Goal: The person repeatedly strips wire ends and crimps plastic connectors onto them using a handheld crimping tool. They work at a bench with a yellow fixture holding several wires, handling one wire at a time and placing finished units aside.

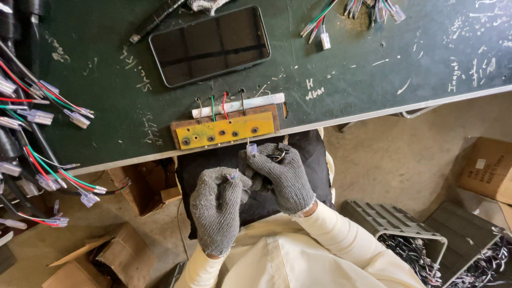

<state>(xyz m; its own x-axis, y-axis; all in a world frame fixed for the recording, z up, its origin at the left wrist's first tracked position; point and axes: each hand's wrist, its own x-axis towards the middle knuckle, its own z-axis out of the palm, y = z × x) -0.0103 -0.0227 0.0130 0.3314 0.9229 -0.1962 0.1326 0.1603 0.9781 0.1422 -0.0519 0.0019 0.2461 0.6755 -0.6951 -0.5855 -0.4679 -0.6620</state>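
1. The left hand [218,205], in a grey knitted glove, was curled shut near the lap, its fingertips pinching the ends of a few thin coloured wires [232,175].
2. The right hand [282,176], gloved the same way, lay just to the right of the left one and a little farther out. Its fingers were closed around a small clear plastic connector [252,149], held up close to the near edge of the table.
3. A dark ring-like part [278,155] sat against the right hand's fingers; what it was could not be told.
4. Just beyond the connector, a yellow fixture plate [226,131] with a row of dark holes was set on the near edge of the dark green table [373,69].
5. Four short wires, dark, green, red and dark, rose from behind the plate, beside a white tube [240,105] lying along its far side.
6. A black smartphone [209,45] lay screen-up farther back on the table.
7. Wire harnesses [42,106] with clear connectors hung at the left, and a smaller bunch [325,26] lay at the far right.
8. Cardboard boxes [488,168] stood on the floor.
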